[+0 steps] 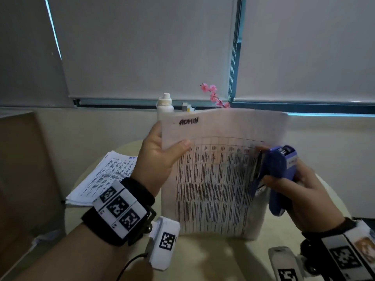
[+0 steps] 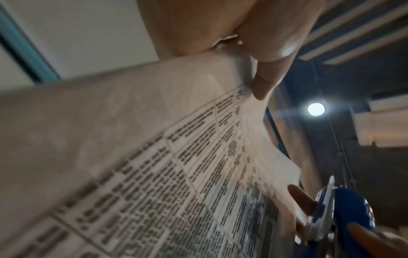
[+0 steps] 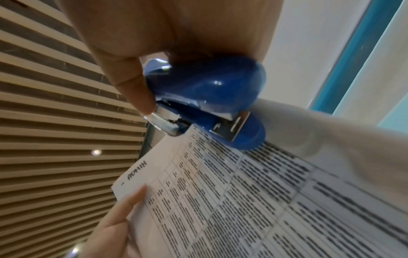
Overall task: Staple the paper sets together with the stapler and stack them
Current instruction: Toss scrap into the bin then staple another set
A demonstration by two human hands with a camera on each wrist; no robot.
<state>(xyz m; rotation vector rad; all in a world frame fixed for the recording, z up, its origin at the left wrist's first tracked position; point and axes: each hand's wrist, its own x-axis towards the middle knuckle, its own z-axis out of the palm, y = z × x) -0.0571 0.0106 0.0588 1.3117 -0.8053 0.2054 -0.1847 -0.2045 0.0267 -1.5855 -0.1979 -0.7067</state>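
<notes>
Item: stack of papers (image 1: 101, 175), printed, flat on the round table (image 1: 213, 258), just beyond and left of my left wrist, apart from my fingers.

Item: left hand (image 1: 157, 157), raised, palm toward me, wrist strapped with a marker band. It pinched the paper set (image 1: 219, 179) near the upper left corner, thumb (image 1: 180, 146) on the printed face, the other fingers behind the sheet. The set stood upright above the table, its top edge curling, "ADMIN" handwritten beside my thumb.

Item: blue stapler (image 1: 278, 171), at the set's right edge, gripped in my right hand (image 1: 308, 197). Thumb lay across the blue body; one fingertip (image 3: 141, 97) pressed near the metal nose. In the right wrist view the paper's corner sat at the stapler's mouth; whether it was fully seated I could not tell.

Item: behind the paper, past my fingers: a white bottle (image 1: 165, 103), a pink flower sprig (image 1: 213, 95), closed window blinds (image 1: 142, 47).
</notes>
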